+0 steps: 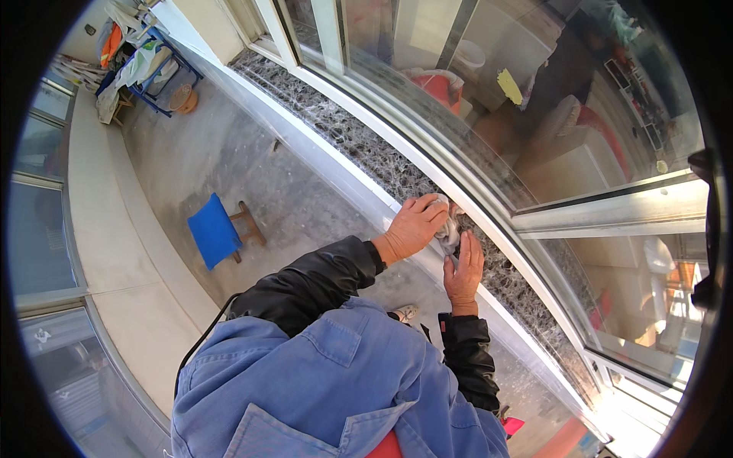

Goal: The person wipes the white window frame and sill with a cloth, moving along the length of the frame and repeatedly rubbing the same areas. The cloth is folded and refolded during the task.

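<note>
My left hand (411,227) is closed over a crumpled pale cloth (449,230), pressing it on a dark marbled stone window sill (366,147). My right hand (465,272) lies on the sill's front edge just to the right of the cloth. Its fingers are straight and close together, with the thumb apart, and I see nothing in its grasp. Whether its fingertips touch the cloth, I cannot tell. Directly behind both hands runs the white window frame (497,213).
Glass panes (435,126) rise along the sill's far side. On the concrete floor stands a small stool with a blue fabric seat (213,232). Farther off are an orange basin (183,99) and a blue metal rack (163,77) piled with fabric. A pale ledge (123,275) runs along the left.
</note>
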`<action>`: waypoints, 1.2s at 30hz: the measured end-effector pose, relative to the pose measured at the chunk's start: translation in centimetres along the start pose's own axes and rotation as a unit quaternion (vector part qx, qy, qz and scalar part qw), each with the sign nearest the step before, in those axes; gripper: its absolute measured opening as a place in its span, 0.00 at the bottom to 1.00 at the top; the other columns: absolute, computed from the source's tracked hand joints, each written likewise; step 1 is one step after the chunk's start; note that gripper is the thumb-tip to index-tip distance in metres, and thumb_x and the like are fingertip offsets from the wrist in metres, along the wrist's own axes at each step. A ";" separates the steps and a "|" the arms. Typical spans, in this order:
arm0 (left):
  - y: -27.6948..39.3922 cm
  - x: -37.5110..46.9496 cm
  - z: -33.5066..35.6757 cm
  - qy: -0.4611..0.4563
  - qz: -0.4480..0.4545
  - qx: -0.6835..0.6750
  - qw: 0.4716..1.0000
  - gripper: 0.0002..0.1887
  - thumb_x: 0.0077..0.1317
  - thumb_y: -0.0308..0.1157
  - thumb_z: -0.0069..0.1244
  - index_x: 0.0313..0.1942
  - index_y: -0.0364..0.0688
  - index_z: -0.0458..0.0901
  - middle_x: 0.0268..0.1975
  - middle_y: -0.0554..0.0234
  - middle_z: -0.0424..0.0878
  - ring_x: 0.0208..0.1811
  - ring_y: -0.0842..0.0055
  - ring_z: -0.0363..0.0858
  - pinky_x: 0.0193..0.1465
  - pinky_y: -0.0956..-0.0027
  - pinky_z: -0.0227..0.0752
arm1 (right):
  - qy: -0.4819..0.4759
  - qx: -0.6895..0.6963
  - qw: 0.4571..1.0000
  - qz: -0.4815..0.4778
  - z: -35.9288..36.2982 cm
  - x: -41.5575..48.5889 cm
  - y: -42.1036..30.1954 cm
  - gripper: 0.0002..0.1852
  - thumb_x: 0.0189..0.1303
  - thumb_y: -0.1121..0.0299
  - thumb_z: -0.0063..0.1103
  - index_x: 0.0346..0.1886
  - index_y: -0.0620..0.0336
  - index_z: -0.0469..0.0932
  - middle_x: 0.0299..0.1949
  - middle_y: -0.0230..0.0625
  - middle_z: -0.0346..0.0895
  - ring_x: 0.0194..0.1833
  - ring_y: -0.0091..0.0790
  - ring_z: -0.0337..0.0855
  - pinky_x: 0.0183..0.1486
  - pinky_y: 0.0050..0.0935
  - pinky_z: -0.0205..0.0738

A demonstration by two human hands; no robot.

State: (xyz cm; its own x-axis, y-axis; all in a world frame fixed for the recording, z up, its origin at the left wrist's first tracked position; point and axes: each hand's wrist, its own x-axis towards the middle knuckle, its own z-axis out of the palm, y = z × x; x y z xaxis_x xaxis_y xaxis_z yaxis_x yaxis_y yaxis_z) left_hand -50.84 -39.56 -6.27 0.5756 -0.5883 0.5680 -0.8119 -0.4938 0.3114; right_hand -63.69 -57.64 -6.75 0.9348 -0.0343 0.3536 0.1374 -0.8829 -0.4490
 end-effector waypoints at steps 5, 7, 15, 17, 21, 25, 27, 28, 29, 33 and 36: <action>-11.3 -0.8 -3.8 0.039 -0.113 0.105 0.987 0.24 0.58 0.23 0.57 0.57 0.43 0.83 0.65 0.65 0.80 0.72 0.58 0.74 0.66 0.51 0.71 | 0.011 -0.018 1.000 -0.003 0.3 0.2 0.0 0.36 0.57 0.74 0.68 0.73 0.64 0.72 0.74 0.50 0.71 0.72 0.57 0.71 0.75 0.52 0.64; -16.8 -1.2 -5.7 0.054 -0.131 0.165 0.976 0.19 0.63 0.26 0.55 0.56 0.45 0.83 0.63 0.66 0.82 0.69 0.59 0.77 0.67 0.52 0.71 | 0.014 -0.022 1.000 -0.007 0.3 0.2 -0.2 0.35 0.57 0.74 0.68 0.72 0.64 0.73 0.73 0.50 0.72 0.72 0.57 0.72 0.74 0.52 0.65; -36.2 -0.8 -12.0 0.066 -0.297 0.267 0.914 0.17 0.67 0.25 0.52 0.56 0.45 0.84 0.63 0.63 0.85 0.66 0.52 0.79 0.66 0.49 0.75 | 0.019 -0.021 1.000 0.002 0.3 0.5 -0.6 0.31 0.58 0.73 0.67 0.68 0.65 0.77 0.73 0.49 0.73 0.71 0.58 0.72 0.73 0.53 0.65; -37.3 -0.6 -11.9 0.103 -0.274 0.249 0.923 0.19 0.64 0.23 0.54 0.55 0.45 0.84 0.62 0.62 0.85 0.63 0.50 0.80 0.63 0.48 0.77 | 0.016 -0.035 0.999 0.004 0.3 0.5 -0.7 0.30 0.59 0.73 0.66 0.67 0.66 0.78 0.72 0.49 0.73 0.71 0.59 0.72 0.72 0.53 0.66; -35.1 -0.5 -11.6 0.067 -0.272 0.252 0.926 0.17 0.60 0.25 0.57 0.51 0.44 0.85 0.58 0.59 0.86 0.58 0.48 0.81 0.55 0.48 0.81 | 0.020 -0.044 0.999 0.000 0.3 0.5 -0.8 0.29 0.59 0.72 0.65 0.67 0.66 0.77 0.72 0.49 0.72 0.70 0.58 0.72 0.72 0.53 0.66; -29.3 0.0 -10.4 -0.002 -0.250 0.254 0.934 0.15 0.59 0.28 0.61 0.48 0.43 0.84 0.52 0.57 0.84 0.54 0.50 0.80 0.55 0.50 0.79 | 0.021 -0.045 0.999 -0.003 0.4 0.6 -0.7 0.29 0.58 0.72 0.65 0.66 0.67 0.77 0.71 0.48 0.73 0.70 0.57 0.72 0.71 0.52 0.66; -25.8 0.3 -9.6 -0.019 -0.215 0.245 0.945 0.14 0.59 0.29 0.61 0.46 0.42 0.84 0.51 0.57 0.84 0.53 0.52 0.79 0.56 0.52 0.77 | 0.025 -0.042 0.999 -0.001 0.4 0.6 -0.7 0.30 0.58 0.72 0.65 0.66 0.67 0.77 0.71 0.48 0.73 0.70 0.57 0.72 0.71 0.52 0.65; -23.9 0.4 -8.9 -0.021 -0.203 0.231 0.951 0.14 0.58 0.29 0.61 0.46 0.42 0.84 0.51 0.57 0.83 0.52 0.53 0.78 0.56 0.53 0.76 | 0.023 -0.037 0.999 0.004 0.4 0.5 -0.7 0.29 0.58 0.73 0.65 0.65 0.67 0.78 0.71 0.48 0.73 0.70 0.56 0.72 0.72 0.52 0.66; -21.9 0.5 -8.2 -0.019 -0.188 0.219 0.957 0.14 0.58 0.29 0.61 0.45 0.42 0.83 0.50 0.57 0.83 0.51 0.53 0.77 0.56 0.53 0.75 | 0.033 -0.037 0.999 -0.006 0.3 0.5 -0.6 0.29 0.58 0.73 0.65 0.65 0.67 0.78 0.71 0.47 0.73 0.70 0.57 0.72 0.72 0.52 0.66; -13.5 0.9 -5.2 -0.032 -0.135 0.138 0.981 0.16 0.59 0.28 0.57 0.49 0.41 0.82 0.50 0.54 0.81 0.49 0.51 0.76 0.54 0.51 0.74 | 0.057 -0.016 0.998 -0.016 0.3 0.5 -0.5 0.27 0.58 0.74 0.65 0.64 0.66 0.79 0.70 0.47 0.74 0.69 0.57 0.74 0.71 0.53 0.67; -7.0 1.1 -2.3 -0.071 -0.025 0.148 0.986 0.16 0.59 0.28 0.57 0.48 0.38 0.82 0.47 0.52 0.77 0.49 0.54 0.74 0.54 0.54 0.73 | 0.068 0.006 0.998 -0.013 0.5 0.3 -0.4 0.25 0.61 0.76 0.63 0.64 0.65 0.79 0.69 0.48 0.75 0.68 0.57 0.75 0.71 0.51 0.69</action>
State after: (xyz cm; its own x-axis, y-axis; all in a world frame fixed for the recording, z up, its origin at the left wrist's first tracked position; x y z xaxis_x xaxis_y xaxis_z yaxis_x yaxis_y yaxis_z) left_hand -44.75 -35.33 -6.05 0.6392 -0.6319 0.4383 -0.7301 -0.6776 0.0878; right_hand -63.26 -57.12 -6.85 0.8776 -0.0763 0.4732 0.1651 -0.8788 -0.4477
